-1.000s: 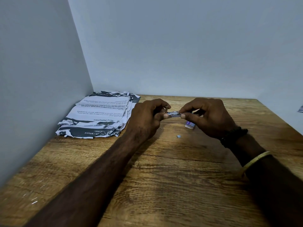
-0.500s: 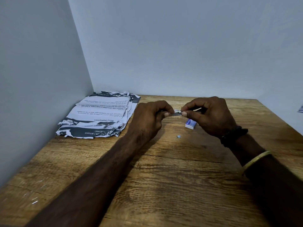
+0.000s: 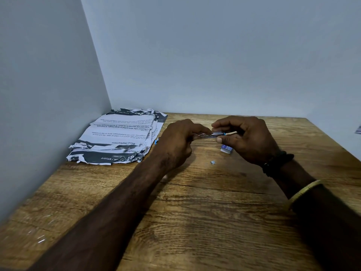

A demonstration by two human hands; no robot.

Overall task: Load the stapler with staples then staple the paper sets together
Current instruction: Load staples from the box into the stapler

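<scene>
A small shiny metal stapler (image 3: 210, 134) with a blue end is held just above the wooden table (image 3: 195, 212), between both hands. My left hand (image 3: 179, 141) pinches its left end with fingers closed. My right hand (image 3: 246, 139) grips its right end between thumb and fingers. The fingers hide most of the stapler, so I cannot tell whether staples sit in it. A small blue and white staple box (image 3: 226, 149) lies on the table under my right hand. The stack of torn printed papers (image 3: 117, 137) lies in the back left corner.
A tiny loose bit of staples (image 3: 213, 162) lies on the table in front of the hands. A small blue piece (image 3: 156, 141) shows at the papers' right edge, by my left hand. Grey walls close off the left and the back. A few stray staples (image 3: 41, 240) lie near the front left.
Both hands have lifted a little with the metal piece and drawn closer around it. The staple box now shows more fully under my right hand.
</scene>
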